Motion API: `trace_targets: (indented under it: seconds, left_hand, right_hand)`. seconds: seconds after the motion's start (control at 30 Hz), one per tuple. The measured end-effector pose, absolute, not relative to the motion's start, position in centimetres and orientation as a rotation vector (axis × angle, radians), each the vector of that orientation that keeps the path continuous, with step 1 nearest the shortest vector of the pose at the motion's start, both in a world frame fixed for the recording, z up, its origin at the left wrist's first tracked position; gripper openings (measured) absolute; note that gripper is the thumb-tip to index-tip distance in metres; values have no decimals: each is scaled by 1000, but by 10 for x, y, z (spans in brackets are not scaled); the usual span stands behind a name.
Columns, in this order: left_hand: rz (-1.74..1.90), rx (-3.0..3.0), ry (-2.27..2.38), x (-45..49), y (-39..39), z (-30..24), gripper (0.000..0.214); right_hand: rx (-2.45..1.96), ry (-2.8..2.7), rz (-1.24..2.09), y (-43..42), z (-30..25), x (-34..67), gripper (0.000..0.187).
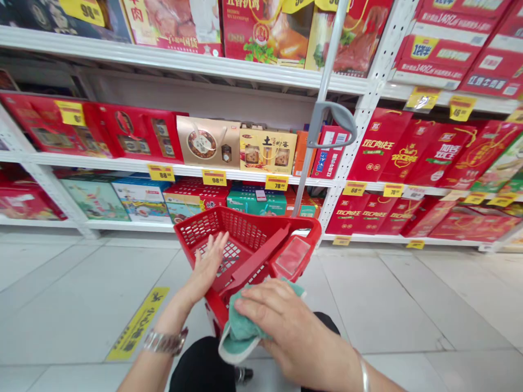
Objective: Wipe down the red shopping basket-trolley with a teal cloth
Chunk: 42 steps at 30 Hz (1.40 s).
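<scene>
In front of my knees stands a red plastic shopping basket (245, 231) with lattice walls and a raised grey pull handle (333, 125) on a metal pole. My right hand (281, 321) presses a green cloth (241, 332) with a pale edge against the basket's near rim. Over the basket's left side hangs my left hand (210, 261), fingers stretched out and nothing in it. Whether its fingers touch the basket, I cannot tell. The cloth and my right hand cover part of the near rim.
White shelves (175, 166) with boxed goods run across just behind the basket. Red gift bags (378, 144) fill the right shelves. Yellow price tags hang along the edges. A yellow floor sticker (139, 324) lies on the tiled floor (368, 310). A wheel (244, 374) shows below the basket.
</scene>
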<state>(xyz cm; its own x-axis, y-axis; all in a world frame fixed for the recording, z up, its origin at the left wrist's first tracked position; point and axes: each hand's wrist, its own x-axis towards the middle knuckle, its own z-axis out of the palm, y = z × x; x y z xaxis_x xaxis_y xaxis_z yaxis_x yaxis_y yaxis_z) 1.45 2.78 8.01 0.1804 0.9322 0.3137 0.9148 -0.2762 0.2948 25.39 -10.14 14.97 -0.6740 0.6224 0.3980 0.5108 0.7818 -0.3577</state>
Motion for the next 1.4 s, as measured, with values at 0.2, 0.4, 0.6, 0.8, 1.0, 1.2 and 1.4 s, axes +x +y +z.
trace_targets:
  seconds: [0.2, 0.4, 0.6, 0.8, 1.0, 1.2, 1.4]
  left_hand:
    - [569, 2504, 1585, 38, -50, 110, 60]
    - [487, 2631, 1590, 48, -56, 113, 76]
    - [459, 2658, 1591, 42, -46, 110, 79]
    - [499, 2518, 1744, 20, -46, 109, 63]
    - [717, 2279, 1855, -7, -50, 101, 58]
    - [805, 2085, 1954, -36, -48, 99, 56]
    - [855, 1891, 1986, -48, -42, 108, 58]
  right_hand:
    - [-846, -2452, 77, -93, 135, 276, 58]
    - [-858, -2249, -39, -71, 118, 331, 54]
    - [-1135, -2006, -314, -42, 108, 401, 52]
    - [-1076, -1917, -321, -63, 126, 340, 57]
    - [-951, -2283, -117, -93, 129, 263, 56]
    - [-1069, -2155, -9, -81, 122, 306, 54]
    - [-1063, -2134, 69, -77, 120, 350, 50]
